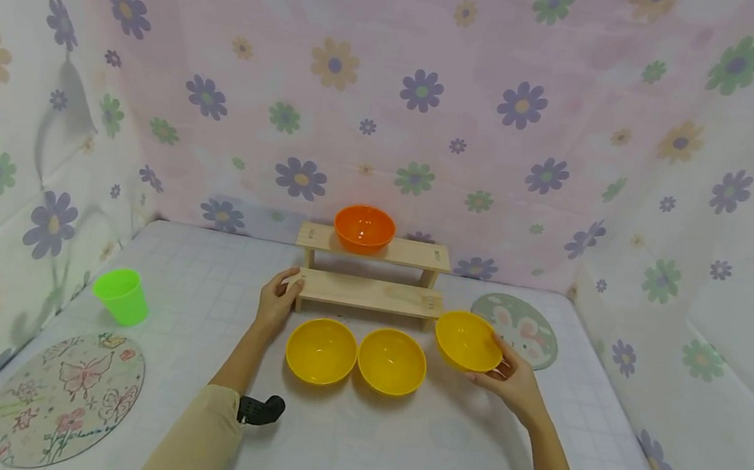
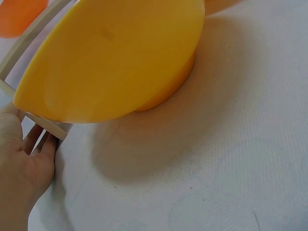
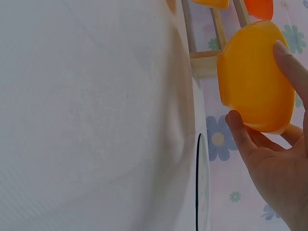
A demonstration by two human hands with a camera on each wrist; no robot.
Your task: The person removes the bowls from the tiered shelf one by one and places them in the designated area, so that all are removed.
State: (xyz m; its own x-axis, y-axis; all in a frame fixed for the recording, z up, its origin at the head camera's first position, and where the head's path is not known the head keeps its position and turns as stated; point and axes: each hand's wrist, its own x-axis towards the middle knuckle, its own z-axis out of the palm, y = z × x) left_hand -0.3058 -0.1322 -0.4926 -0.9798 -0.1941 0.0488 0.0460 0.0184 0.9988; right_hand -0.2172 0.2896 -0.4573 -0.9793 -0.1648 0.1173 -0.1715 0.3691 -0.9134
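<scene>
My right hand [image 1: 507,378] grips a yellow bowl [image 1: 467,341] by its underside and holds it tilted above the table, just right of the wooden two-step shelf [image 1: 370,293]; the right wrist view shows the fingers [image 3: 240,137] curled round that bowl [image 3: 255,79]. My left hand [image 1: 279,297] holds the left end of the shelf's lower step, its fingers [image 2: 33,139] on the wood. Two more yellow bowls [image 1: 321,350] [image 1: 392,361] sit side by side in front of the shelf. An orange bowl [image 1: 364,228] stands on the upper step.
A green cup [image 1: 122,296] stands at the left. A round butterfly mat [image 1: 68,398] lies at the near left and a round rabbit mat [image 1: 523,329] at the right behind the held bowl. Flowered cloth walls close in three sides.
</scene>
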